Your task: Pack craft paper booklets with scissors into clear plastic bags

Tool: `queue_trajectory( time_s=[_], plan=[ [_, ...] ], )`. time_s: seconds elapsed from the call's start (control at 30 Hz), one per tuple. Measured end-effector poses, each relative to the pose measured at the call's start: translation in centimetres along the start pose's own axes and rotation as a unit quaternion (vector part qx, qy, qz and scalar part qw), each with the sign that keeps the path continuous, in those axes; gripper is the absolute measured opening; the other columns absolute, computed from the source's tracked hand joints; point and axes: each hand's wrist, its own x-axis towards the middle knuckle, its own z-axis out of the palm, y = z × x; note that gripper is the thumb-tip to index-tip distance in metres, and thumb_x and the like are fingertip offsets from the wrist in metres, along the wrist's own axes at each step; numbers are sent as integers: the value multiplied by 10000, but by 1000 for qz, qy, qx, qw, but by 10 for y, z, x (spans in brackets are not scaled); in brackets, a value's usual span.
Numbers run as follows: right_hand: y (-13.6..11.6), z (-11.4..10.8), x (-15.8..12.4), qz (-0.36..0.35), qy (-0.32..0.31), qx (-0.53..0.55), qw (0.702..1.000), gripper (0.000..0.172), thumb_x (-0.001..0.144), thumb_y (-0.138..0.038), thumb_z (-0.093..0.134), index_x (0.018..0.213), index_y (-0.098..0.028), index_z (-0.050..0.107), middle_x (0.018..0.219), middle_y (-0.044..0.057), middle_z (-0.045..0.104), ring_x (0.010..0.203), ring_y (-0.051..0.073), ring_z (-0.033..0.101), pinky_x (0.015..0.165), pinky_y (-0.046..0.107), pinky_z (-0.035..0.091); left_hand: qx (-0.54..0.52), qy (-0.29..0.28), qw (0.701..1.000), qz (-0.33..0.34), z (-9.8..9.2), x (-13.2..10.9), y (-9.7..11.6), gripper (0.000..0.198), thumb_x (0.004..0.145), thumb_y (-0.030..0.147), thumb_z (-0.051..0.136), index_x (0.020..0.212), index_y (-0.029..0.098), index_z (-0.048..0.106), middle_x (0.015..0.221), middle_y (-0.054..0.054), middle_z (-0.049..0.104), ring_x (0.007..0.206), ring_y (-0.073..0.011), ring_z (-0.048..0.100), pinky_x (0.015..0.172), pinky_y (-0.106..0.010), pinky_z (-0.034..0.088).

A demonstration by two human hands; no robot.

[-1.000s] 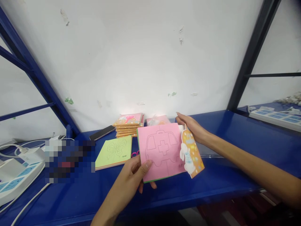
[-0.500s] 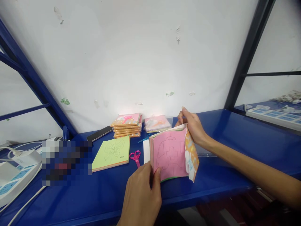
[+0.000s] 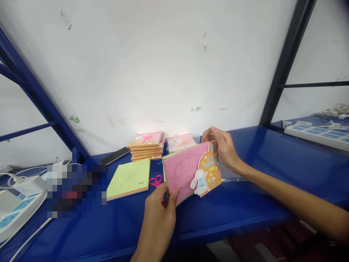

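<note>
The left hand (image 3: 159, 218) and the right hand (image 3: 222, 151) are both grasping a pink craft booklet (image 3: 182, 171), holding it near the pink scissors (image 3: 156, 181) over the blue counter (image 3: 245, 203).

- A thick craft booklet (image 3: 188, 171) of coloured paper sheets, held up in the air and tilted, its long edges running up to the right.
- Its top sheet is pink, printed with a thin line drawing of an ambulance (image 3: 183, 170) with a cross on its side.
- An orange die-cut panel (image 3: 210, 168) with a curved, scalloped outline and small printed patterns covers the right end of the pink sheet.
- A white rabbit figure (image 3: 200, 183) in a blue-striped outfit sits on the panel's lower edge.
- A thin green edge shows along the bottom of the sheets.
- The left grip (image 3: 159, 213) pinches the lower corner, thumb on the pink sheet.
- The right grip (image 3: 222, 149) holds the top right edge, fingers curled behind the booklet.
</note>
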Motion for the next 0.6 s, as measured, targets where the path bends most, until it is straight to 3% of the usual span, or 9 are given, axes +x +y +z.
queue_trajectory(
  time_s=[0.13,0.27,0.43,0.6],
  plan=[
    [3,1,-5,-61,-11,-69,996,457,1053,-478,430,776,-203,668,744,19,659,689,152,595,638,282,432,47,-33,998,16,0,-1,3,332,934,485,536,805,195,632,740,-35,644,631,-191,541,592,-299,382],
    [0,4,-11,-98,18,-116,988,489,1046,-443,464,691,-192,688,641,8,650,575,133,557,561,273,404,104,-33,993,34,-2,-2,9,270,907,431,581,815,193,668,739,-51,667,668,-219,561,626,-329,416],
    [-15,8,-18,-135,92,-168,972,452,1012,-407,553,641,-197,704,504,-29,551,444,100,445,452,259,331,-55,14,996,67,4,-5,10,325,923,386,596,1174,205,696,1147,-112,748,1062,-286,678,919,-395,510],
    [-22,9,-28,-187,157,-189,951,481,1051,-379,480,659,-213,702,533,-11,609,474,117,522,474,274,367,-107,70,989,69,9,-9,0,312,891,393,663,1123,188,697,1159,-140,744,1144,-329,665,978,-429,517]
  ],
)
